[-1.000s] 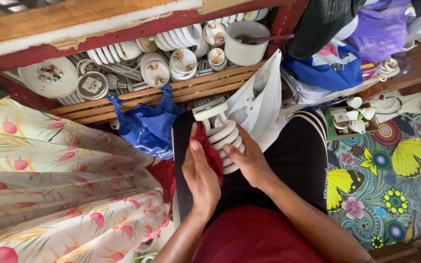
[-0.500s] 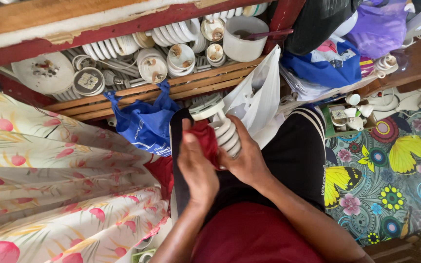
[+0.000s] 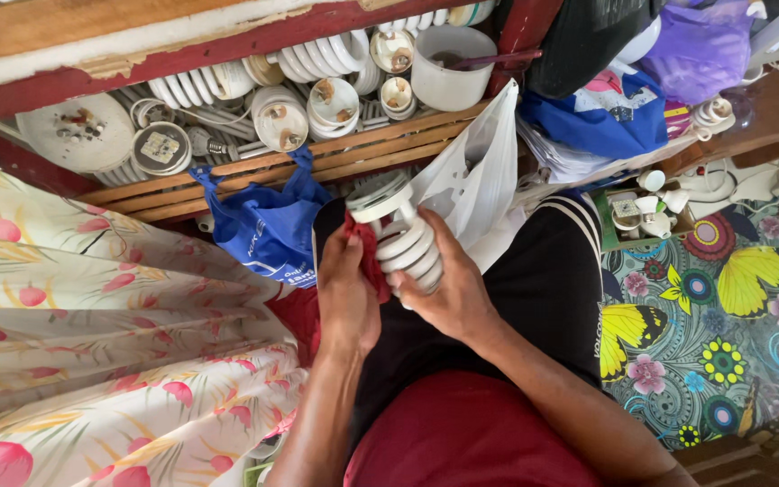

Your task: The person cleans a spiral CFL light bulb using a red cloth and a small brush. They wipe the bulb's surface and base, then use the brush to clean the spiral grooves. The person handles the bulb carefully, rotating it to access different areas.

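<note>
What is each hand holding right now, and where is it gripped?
The right hand grips the white spiral lamp around its coiled tube. The left hand presses a red cloth against the coil.

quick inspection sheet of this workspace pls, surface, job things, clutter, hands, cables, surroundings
surface: the person's lap in black shorts; no table in use.
job's things: white spiral lamp, base pointing toward the shelf; red cloth pressed against its coils.
clutter: wooden shelf packed with more spiral lamps and lamp bases; white tub at its right end; blue bag and white plastic bag hanging off it.
grippers: right hand wraps the lamp's coils; left hand holds the cloth to the lamp.
cables: nothing seen.
surroundings: floral curtain fabric on the left; butterfly-print cloth on the right with small white parts at its top edge.
</note>
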